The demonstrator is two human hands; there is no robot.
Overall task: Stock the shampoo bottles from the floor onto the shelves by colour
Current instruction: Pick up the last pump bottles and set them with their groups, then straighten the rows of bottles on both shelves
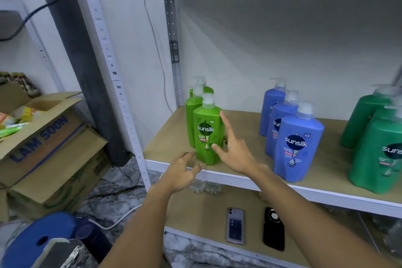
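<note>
Both hands are spread open and hold nothing: left hand [181,172] at the shelf [239,177] lip, right hand [233,148] with fingertips at or just off the front light-green bottle [206,135]. Risk, as I judge it: this bottle stands near the front edge, so a knock from either hand could tip it off, or back into the two light-green bottles [194,106] behind. It stands upright, long axis vertical, label facing out; blue bottles [293,137] and dark-green bottles [378,154] stand further right.

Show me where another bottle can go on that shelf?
Bare shelf lies between the light green bottles and the blue bottles, and between the blue and dark green bottles. It's crowded within each row; both hands hover by the front light green one.
</note>
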